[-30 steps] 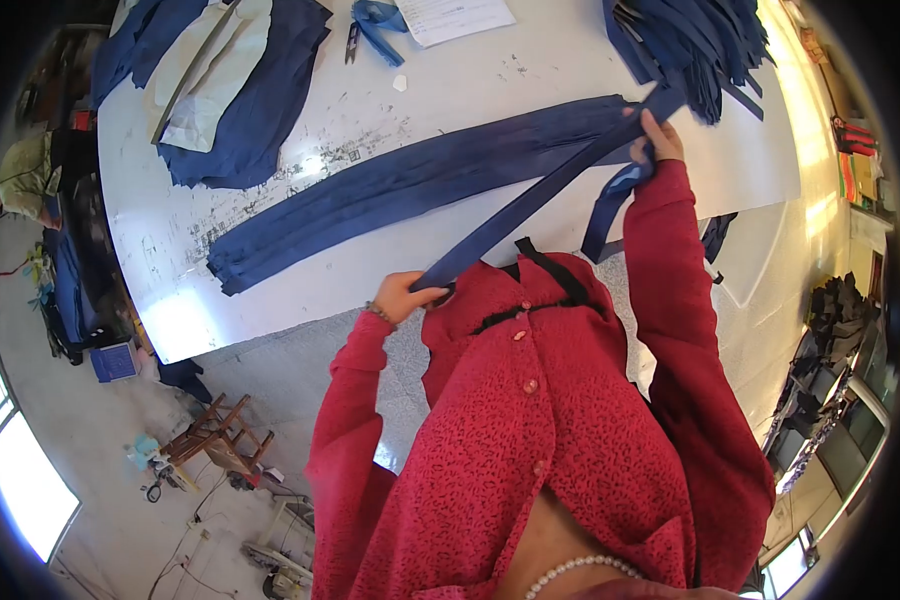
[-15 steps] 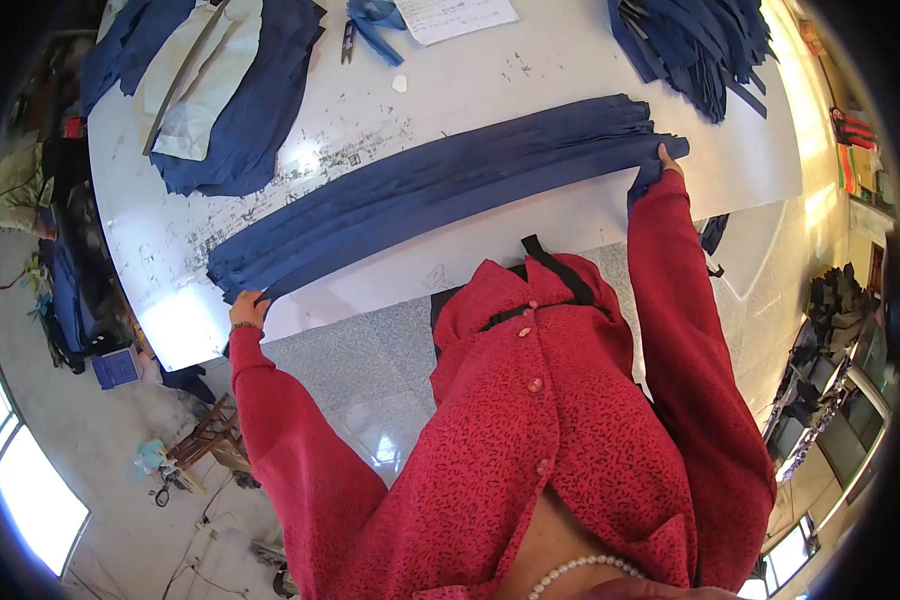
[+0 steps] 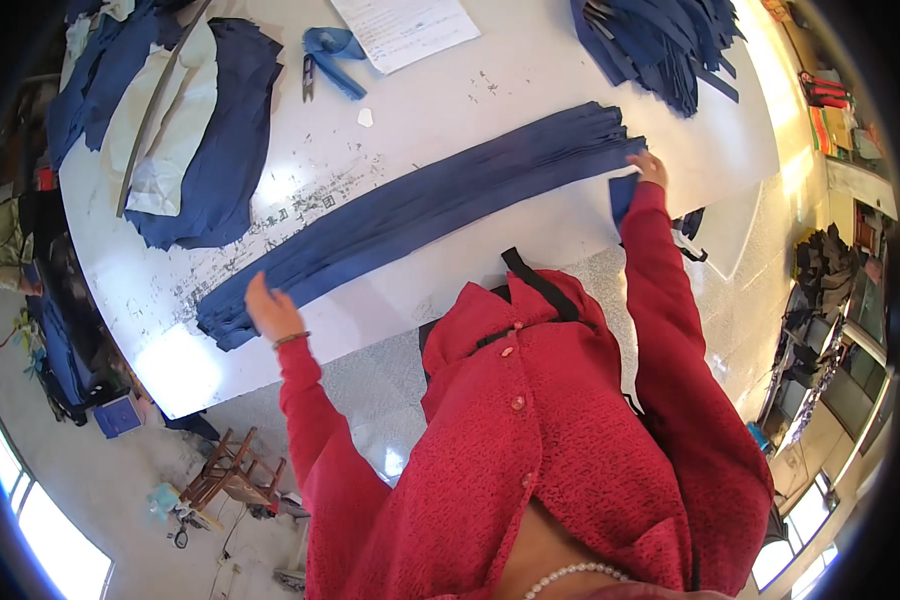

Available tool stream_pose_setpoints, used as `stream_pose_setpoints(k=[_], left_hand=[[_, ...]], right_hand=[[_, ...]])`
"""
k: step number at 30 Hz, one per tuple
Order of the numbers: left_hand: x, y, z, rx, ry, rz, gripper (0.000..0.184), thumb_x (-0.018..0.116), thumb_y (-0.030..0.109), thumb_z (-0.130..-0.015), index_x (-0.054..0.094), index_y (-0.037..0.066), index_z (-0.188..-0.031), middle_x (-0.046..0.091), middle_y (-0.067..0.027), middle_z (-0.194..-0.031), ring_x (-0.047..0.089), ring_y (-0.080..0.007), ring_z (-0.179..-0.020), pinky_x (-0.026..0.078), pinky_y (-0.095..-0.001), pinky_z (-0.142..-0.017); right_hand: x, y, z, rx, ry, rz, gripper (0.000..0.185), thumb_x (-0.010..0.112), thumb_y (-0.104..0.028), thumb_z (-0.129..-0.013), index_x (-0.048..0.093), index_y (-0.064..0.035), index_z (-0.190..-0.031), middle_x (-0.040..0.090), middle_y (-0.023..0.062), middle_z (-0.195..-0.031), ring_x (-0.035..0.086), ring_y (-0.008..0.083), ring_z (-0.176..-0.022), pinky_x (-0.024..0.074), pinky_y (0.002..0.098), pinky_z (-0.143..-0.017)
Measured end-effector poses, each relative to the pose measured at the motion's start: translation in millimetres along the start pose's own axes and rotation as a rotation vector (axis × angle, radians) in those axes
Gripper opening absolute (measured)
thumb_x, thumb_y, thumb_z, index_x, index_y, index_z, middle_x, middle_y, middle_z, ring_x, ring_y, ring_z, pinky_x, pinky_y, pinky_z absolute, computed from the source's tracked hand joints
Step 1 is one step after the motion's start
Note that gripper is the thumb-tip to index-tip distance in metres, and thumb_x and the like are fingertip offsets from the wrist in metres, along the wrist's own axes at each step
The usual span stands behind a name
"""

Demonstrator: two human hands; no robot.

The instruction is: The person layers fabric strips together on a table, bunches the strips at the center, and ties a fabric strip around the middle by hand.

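A long stack of dark blue fabric strips [image 3: 420, 205] lies slantwise across the white table. Above its left end is my left hand [image 3: 273, 310], its fingers stretched out and holding nothing. My right hand [image 3: 651, 168] is at the stack's right end, fingertips by its edge. A small dark blue cloth piece [image 3: 622, 196] hangs below these fingers, against the red sleeve, and seems to be gripped in them; the hand partly hides the hold.
Dark blue cut panels [image 3: 240, 130] lie at the table's left with a pale pattern piece [image 3: 185, 125] on top. Further back are a written sheet [image 3: 410, 30], a blue ribbon [image 3: 335, 60], and thread snips [image 3: 308, 78]. More blue strips [image 3: 660, 50] are piled at back right.
My left hand has let go of the stack's left end, lifting and moving inward. My right hand has slid off the top of the right end towards its edge. The view has shifted slightly.
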State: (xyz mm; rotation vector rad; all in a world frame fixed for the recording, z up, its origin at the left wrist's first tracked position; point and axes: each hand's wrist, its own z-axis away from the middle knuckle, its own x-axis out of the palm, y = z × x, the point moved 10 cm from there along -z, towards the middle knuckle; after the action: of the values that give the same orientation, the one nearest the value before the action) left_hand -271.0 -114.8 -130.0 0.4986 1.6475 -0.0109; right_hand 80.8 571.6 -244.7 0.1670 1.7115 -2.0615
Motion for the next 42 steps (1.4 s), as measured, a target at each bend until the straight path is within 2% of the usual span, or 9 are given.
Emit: stream_pose_setpoints(k=[7,17,25,26,28,30,33,36,42], left_hand=[[55,303,64,-0.131,-0.621,1.176,0.042,0.058,0.002,-0.079,0.046,0.005,-0.119,0.058,-0.0107,-0.106,0.062,-0.0158,-0.079,0.047,-0.0273,-0.065],[56,275,67,-0.313,-0.358,1.217,0.016,0.062,0.009,-0.084,0.058,0.0,-0.097,0.063,-0.0057,-0.08,0.058,-0.0095,-0.067,0.048,-0.0241,-0.059],[-115,-23,30,-0.551,0.233,0.89,0.028,0.062,0.02,-0.087,0.055,-0.001,-0.106,0.06,-0.0103,-0.093,0.059,-0.0173,-0.08,0.051,-0.0272,-0.063],[-160,-68,36,0.017,0.274,0.094,0.029,0.064,0.021,-0.086,0.056,0.0,-0.104,0.06,-0.0107,-0.092,0.06,-0.0186,-0.082,0.053,-0.0314,-0.065],[-205,-178,87,-0.793,0.587,0.906,0.024,0.065,0.01,-0.083,0.056,-0.002,-0.102,0.061,-0.0132,-0.097,0.058,-0.0246,-0.09,0.053,-0.0349,-0.072],[-257,-221,127,-0.623,0.715,0.006,0.029,0.064,0.007,-0.081,0.054,-0.004,-0.106,0.061,-0.0141,-0.098,0.058,-0.0278,-0.092,0.05,-0.0363,-0.081],[-194,-86,101,0.014,0.38,-0.356,0.048,0.063,0.009,-0.081,0.043,-0.004,-0.123,0.05,-0.0158,-0.122,0.049,-0.0275,-0.112,0.039,-0.0388,-0.095],[-70,136,103,0.012,-0.435,0.889,0.055,0.049,0.013,-0.083,0.035,0.0,-0.135,0.038,-0.0141,-0.139,0.034,-0.0249,-0.129,0.025,-0.0368,-0.105],[-31,137,134,-0.307,-0.793,0.972,0.004,0.064,0.003,-0.08,0.061,0.0,-0.082,0.06,0.0015,-0.07,0.05,-0.0036,-0.063,0.04,-0.0182,-0.059]], right_hand=[[194,-125,239,-0.067,-0.698,-0.295,0.011,0.049,-0.011,-0.088,0.05,-0.0024,-0.094,0.061,0.0069,-0.074,0.056,0.0122,-0.07,0.044,0.0244,-0.067],[200,-129,299,0.074,-0.868,-0.282,0.029,0.056,-0.033,-0.088,0.052,-0.005,-0.093,0.063,0.0112,-0.086,0.061,0.0164,-0.081,0.048,0.031,-0.073],[181,-80,306,-0.329,-1.379,0.494,0.058,0.058,-0.059,-0.078,0.063,-0.0016,-0.087,0.062,0.0143,-0.072,0.062,0.025,-0.066,0.0479,0.0338,-0.061],[168,-91,298,-0.329,-1.373,0.494,0.058,0.058,-0.059,-0.078,0.063,-0.0016,-0.087,0.062,0.0143,-0.072,0.062,0.025,-0.066,0.0479,0.0338,-0.061],[142,-91,310,0.003,-1.623,0.505,0.043,0.065,-0.045,-0.079,0.061,-0.0023,-0.084,0.064,0.014,-0.082,0.06,0.025,-0.075,0.0459,0.0346,-0.066],[137,-100,319,0.006,-1.66,0.487,0.034,0.07,-0.035,-0.077,0.059,-0.0035,-0.082,0.063,0.009,-0.078,0.059,0.0205,-0.07,0.0452,0.0325,-0.062],[148,-148,367,-0.475,-1.678,0.309,0.035,0.068,-0.038,-0.076,0.06,-0.0053,-0.085,0.064,0.0077,-0.079,0.06,0.021,-0.072,0.0454,0.0328,-0.062],[169,-174,431,-0.632,-1.817,0.289,0.036,0.067,-0.04,-0.076,0.061,-0.0065,-0.087,0.066,0.0088,-0.083,0.062,0.0213,-0.077,0.0464,0.0327,-0.064],[154,-157,414,-0.212,-1.999,0.391,0.033,0.066,-0.032,-0.08,0.055,-0.0023,-0.089,0.066,0.0123,-0.083,0.064,0.0191,-0.069,0.0479,0.0316,-0.059]])
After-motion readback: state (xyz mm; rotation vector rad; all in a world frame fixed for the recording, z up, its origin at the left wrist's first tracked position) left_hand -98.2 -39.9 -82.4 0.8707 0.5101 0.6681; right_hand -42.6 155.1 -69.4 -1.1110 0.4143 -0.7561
